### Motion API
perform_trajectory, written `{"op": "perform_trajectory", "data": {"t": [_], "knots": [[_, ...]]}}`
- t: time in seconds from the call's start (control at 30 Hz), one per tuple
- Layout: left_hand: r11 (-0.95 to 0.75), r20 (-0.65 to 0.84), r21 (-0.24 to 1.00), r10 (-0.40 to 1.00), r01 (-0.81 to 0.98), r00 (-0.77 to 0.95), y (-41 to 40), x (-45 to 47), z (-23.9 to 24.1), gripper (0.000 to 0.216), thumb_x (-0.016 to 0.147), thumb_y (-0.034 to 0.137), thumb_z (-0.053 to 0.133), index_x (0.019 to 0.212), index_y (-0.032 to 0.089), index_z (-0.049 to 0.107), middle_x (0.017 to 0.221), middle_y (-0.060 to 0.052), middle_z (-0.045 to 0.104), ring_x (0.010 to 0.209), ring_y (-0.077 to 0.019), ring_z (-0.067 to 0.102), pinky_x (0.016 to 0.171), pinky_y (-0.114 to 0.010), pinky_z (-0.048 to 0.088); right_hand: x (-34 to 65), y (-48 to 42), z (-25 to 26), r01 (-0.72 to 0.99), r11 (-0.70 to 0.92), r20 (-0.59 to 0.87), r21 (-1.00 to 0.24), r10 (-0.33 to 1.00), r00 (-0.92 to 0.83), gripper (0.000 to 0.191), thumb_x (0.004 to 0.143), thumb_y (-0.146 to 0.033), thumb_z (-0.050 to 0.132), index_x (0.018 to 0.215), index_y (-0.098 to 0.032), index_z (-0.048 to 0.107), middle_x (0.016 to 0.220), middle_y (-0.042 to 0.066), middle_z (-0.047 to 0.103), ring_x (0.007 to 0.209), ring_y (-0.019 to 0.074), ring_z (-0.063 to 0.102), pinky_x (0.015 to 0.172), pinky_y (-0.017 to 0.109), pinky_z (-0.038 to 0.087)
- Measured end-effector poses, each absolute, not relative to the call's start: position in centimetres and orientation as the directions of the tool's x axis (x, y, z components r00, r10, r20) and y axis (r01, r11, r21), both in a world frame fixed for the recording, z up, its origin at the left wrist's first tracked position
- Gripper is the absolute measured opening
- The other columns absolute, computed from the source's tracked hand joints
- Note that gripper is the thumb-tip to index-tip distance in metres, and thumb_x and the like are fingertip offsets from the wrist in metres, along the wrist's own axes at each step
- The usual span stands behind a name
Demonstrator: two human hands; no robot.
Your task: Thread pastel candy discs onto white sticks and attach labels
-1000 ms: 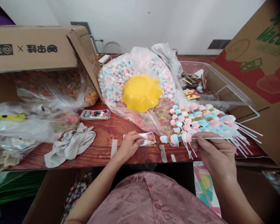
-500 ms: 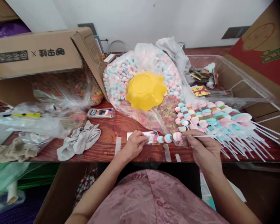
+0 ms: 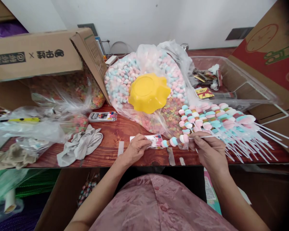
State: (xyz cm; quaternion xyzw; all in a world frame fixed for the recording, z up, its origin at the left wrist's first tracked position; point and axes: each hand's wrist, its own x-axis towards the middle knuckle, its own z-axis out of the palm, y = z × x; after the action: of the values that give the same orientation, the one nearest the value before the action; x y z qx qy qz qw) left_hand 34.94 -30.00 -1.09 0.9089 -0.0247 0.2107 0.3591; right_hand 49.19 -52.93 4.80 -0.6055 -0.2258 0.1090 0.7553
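My left hand (image 3: pixel 136 148) is closed on a printed clear plastic bag (image 3: pixel 156 140) with a white strip, close to the table's front edge. A marshmallow skewer (image 3: pixel 173 141), with pink, blue and white pieces and small brownish rings between them, lies in line with the bag. Its left end meets the bag; how far inside it sits is unclear. Between thumb and fingers, my right hand (image 3: pixel 210 154) pinches the skewer's white stick. Just beyond that hand, a pile of finished-looking marshmallow skewers (image 3: pixel 216 120) rests with sticks pointing right.
Behind the hands, a yellow scalloped bowl (image 3: pixel 148 93) lies upside down on a big bag of marshmallows (image 3: pixel 122 77) and rings. Leftward are a grey cloth (image 3: pixel 80 146), a small package (image 3: pixel 102 116) and an open cardboard box (image 3: pixel 38 54). A clear bin (image 3: pixel 250 83) stands back right.
The view has shifted slightly. The skewer's right end has risen a little, so the stick tilts up toward my right hand. Both hands keep their hold.
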Motion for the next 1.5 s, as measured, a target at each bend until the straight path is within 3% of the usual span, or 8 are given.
{"op": "perform_trajectory", "data": {"t": [0.27, 0.5, 0.67, 0.83, 0.97, 1.03, 1.17, 1.5], "knots": [[-0.81, 0.385, 0.525, -0.046, -0.26, 0.922, -29.9, 34.9, -0.8, 0.032, 0.095, 0.016, 0.041, 0.094, 0.019, 0.072, 0.089, -0.009, 0.066, 0.086, -0.0186, 0.054, 0.079, -0.033, 0.046, 48.8, -52.7, 4.8, -0.064, 0.251, 0.038, -0.966, 0.38, 0.924, 0.019, 0.069, -0.036, 0.082, 0.074, -0.019, 0.074, 0.06, 0.001, 0.062, 0.049, 0.0103, 0.05, 0.042, 0.023, 0.035], [-0.687, 0.429, 0.662, 0.018, -0.301, 0.903, -30.4, 34.9, -0.3, 0.026, 0.097, 0.024, 0.045, 0.096, 0.018, 0.07, 0.095, -0.01, 0.071, 0.092, -0.0187, 0.063, 0.085, -0.035, 0.05, 47.4, -53.0, 4.8, 0.022, 0.241, 0.14, -0.97, 0.486, 0.863, 0.014, 0.076, -0.035, 0.078, 0.075, -0.021, 0.075, 0.06, 0.001, 0.062, 0.051, 0.0114, 0.05, 0.045, 0.025, 0.037], [-0.574, 0.292, 0.798, 0.102, -0.184, 0.951, -31.5, 34.9, 1.4, 0.025, 0.097, 0.029, 0.047, 0.096, 0.015, 0.069, 0.087, -0.007, 0.07, 0.08, -0.0153, 0.063, 0.076, -0.027, 0.049, 47.1, -52.9, 5.8, -0.049, 0.326, 0.116, -0.944, 0.467, 0.876, 0.015, 0.072, -0.037, 0.08, 0.075, -0.023, 0.076, 0.061, 0.001, 0.062, 0.049, 0.0113, 0.05, 0.045, 0.026, 0.037], [-0.321, 0.096, 0.945, 0.11, -0.056, 0.989, -32.6, 35.0, 3.2, 0.032, 0.096, 0.038, 0.05, 0.1, 0.015, 0.072, 0.087, -0.005, 0.071, 0.08, -0.0157, 0.062, 0.077, -0.027, 0.048, 46.8, -52.5, 5.8, -0.053, 0.344, 0.119, -0.938, 0.461, 0.879, 0.015, 0.07, -0.034, 0.082, 0.075, -0.021, 0.076, 0.058, 0.0, 0.061, 0.049, 0.0109, 0.05, 0.046, 0.025, 0.037], [-0.048, -0.034, 0.998, -0.015, 0.033, 0.999, -33.4, 34.8, 3.7, 0.048, 0.075, 0.041, 0.077, 0.116, 0.018, 0.068, 0.103, -0.005, 0.068, 0.092, -0.0197, 0.063, 0.083, -0.03, 0.049, 47.1, -52.0, 5.6, -0.09, 0.356, 0.077, -0.93, 0.429, 0.9, 0.018, 0.067, -0.034, 0.084, 0.073, -0.021, 0.074, 0.061, 0.001, 0.065, 0.048, 0.0104, 0.051, 0.045, 0.025, 0.038], [0.058, -0.077, 0.995, -0.062, 0.08, 0.995, -33.8, 34.9, 3.6, 0.061, 0.065, 0.037, 0.086, 0.12, 0.021, 0.064, 0.103, -0.004, 0.066, 0.087, -0.0175, 0.062, 0.079, -0.029, 0.05, 47.6, -51.7, 5.6, -0.102, 0.355, 0.063, -0.929, 0.424, 0.904, 0.02, 0.066, -0.035, 0.084, 0.071, -0.02, 0.072, 0.06, 0.0, 0.064, 0.047, 0.0096, 0.05, 0.044, 0.024, 0.038], [0.262, -0.181, 0.94, -0.158, 0.217, 0.971, -34.5, 35.5, 3.6, 0.048, 0.066, 0.039, 0.084, 0.104, 0.017, 0.064, 0.083, 0.001, 0.059, 0.066, -0.0097, 0.056, 0.063, -0.023, 0.05, 48.5, -51.0, 5.6, -0.124, 0.31, 0.049, -0.943, 0.496, 0.867, 0.024, 0.065, -0.038, 0.084, 0.069, -0.019, 0.07, 0.054, -0.002, 0.058, 0.044, 0.0079, 0.046, 0.04, 0.021, 0.032], [0.198, -0.21, 0.951, -0.147, 0.236, 0.967, -34.5, 36.3, 3.8, 0.043, 0.074, 0.044, 0.077, 0.1, 0.015, 0.059, 0.077, 0.003, 0.055, 0.061, -0.0065, 0.048, 0.058, -0.02, 0.041, 49.5, -50.1, 6.5, -0.217, 0.2, -0.041, -0.956, 0.639, 0.768, 0.036, 0.061, -0.043, 0.086, 0.058, -0.017, 0.062, 0.045, -0.003, 0.051, 0.036, 0.0044, 0.035, 0.035, 0.02, 0.021]]}}
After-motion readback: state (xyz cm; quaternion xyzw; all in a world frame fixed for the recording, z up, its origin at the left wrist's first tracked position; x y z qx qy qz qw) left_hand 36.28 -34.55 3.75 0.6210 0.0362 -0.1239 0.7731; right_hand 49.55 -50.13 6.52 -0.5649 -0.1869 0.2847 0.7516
